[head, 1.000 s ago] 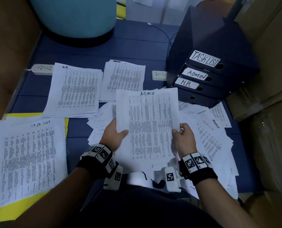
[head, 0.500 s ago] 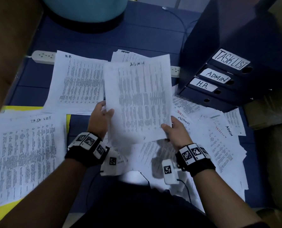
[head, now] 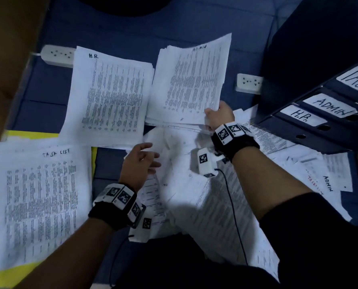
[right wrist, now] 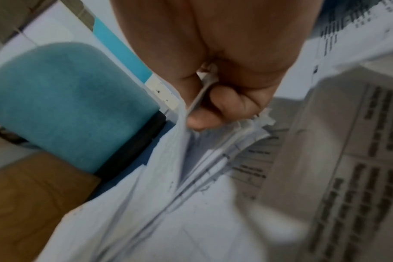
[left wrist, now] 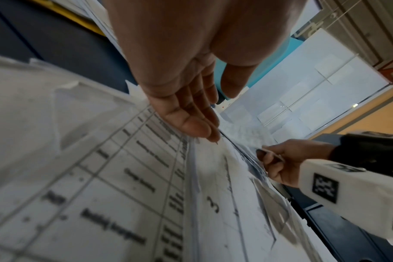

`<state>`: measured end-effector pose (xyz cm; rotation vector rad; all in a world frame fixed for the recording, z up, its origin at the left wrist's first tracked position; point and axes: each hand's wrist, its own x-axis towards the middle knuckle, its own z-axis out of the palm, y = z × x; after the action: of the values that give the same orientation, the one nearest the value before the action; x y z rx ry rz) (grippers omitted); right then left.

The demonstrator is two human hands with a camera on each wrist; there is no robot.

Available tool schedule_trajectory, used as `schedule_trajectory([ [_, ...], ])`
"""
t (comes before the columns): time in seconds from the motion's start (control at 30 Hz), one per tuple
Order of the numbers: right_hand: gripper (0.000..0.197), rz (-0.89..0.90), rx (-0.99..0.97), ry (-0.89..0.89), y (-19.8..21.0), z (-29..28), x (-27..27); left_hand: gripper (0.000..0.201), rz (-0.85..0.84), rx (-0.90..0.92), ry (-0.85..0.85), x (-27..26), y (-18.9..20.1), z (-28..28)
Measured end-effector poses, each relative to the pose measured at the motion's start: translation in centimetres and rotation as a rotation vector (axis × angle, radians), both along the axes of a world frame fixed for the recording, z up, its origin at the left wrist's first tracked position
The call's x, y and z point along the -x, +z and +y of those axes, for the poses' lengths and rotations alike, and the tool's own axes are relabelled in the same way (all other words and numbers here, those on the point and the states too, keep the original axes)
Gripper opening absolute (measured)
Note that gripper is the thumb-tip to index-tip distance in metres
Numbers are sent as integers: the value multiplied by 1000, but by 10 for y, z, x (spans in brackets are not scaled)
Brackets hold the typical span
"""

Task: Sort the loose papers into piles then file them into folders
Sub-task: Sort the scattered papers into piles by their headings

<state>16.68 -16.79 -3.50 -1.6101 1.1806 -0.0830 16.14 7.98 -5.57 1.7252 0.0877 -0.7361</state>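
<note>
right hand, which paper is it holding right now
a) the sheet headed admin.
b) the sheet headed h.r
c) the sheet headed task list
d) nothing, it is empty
a: the right hand pinches the near right corner of the ADMIN sheet over the ADMIN pile, while the H.R. pile and the TASK LIST pile lie untouched and the left hand hovers open.
</note>
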Motion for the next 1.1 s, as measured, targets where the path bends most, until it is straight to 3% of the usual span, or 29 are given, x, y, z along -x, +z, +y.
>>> schedule_trajectory([
  [0.17, 52, 126, 80, 74, -5, -7, 1, 19, 5, 9, -25, 3, -5, 0],
  [0.27, 44, 215, 234, 170, 6, -17, 32, 21, -5, 24, -57, 9, -2, -3],
  [0.37, 25, 188, 216, 148, 17, -23, 86, 19, -44, 21, -129, 20, 5, -13],
  [0.47, 22, 198, 192, 121, 18, -19, 155, 18, -71, 4, -207, 36, 10, -22],
  [0.67, 26, 416, 188, 36, 13, 14, 270, 34, -258, -182, -512, 72, 3, -37],
  [0.83, 49, 508, 83, -66, -3, 46, 305, 43, -382, -274, -649, 96, 0, -37],
  [0.9, 44, 459, 91, -117, -10, 56, 310, 43, -397, -295, -672, 101, 1, -35],
  [1.0, 15, 365, 131, -198, -9, 63, 314, 42, -414, -329, -715, 106, 4, -28],
  [1.1, 12, 367, 138, -198, -6, 67, 320, 42, -390, -353, -736, 108, 8, -20],
])
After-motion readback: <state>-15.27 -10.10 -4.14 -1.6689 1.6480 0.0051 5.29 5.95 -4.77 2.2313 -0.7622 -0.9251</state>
